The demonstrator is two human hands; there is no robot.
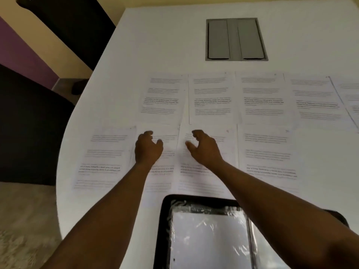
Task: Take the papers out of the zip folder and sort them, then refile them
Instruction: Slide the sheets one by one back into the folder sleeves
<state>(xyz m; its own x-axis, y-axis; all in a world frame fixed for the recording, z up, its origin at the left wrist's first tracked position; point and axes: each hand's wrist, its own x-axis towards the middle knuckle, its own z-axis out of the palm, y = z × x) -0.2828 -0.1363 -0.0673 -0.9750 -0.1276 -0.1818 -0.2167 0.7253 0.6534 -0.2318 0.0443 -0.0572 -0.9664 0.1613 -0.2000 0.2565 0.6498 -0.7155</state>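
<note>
- Head view, papers: printed sheets lie flat in two rows on the white table (155,35). The far row (211,98) holds four full sheets plus one cut by the right edge; the near row (266,152) holds four, edges touching or slightly overlapping.
- Head view, hands: the left hand (148,147) and right hand (204,147) hover over the two middle near-row sheets, fingers loosely curled, holding nothing. Whether the fingertips touch the paper cannot be told.
- Head view, folder: the zip folder (209,235), black-edged with a clear plastic face, lies nearest the person, its far edge over the near row's lower margins. A white sheet or insert shows through the plastic.
- Handling, judged: single sheets are light, limp and thin, hard to lift from a smooth top. Sliding one to the table edge, or pinching a corner where sheets overlap, should give purchase. Stacked sheets slip on each other, so squaring the pile against the table is advisable.
- Handling, judged: the folder looks floppy and glossy, so one hand may need to hold its mouth open when refiling.
- Surroundings: a grey hatch (236,39) is set in the table beyond the papers, well apart. A dark chair (29,123) stands left of the table.
- Obstruction: the folder covering the near sheets' lower edges may snag them.
</note>
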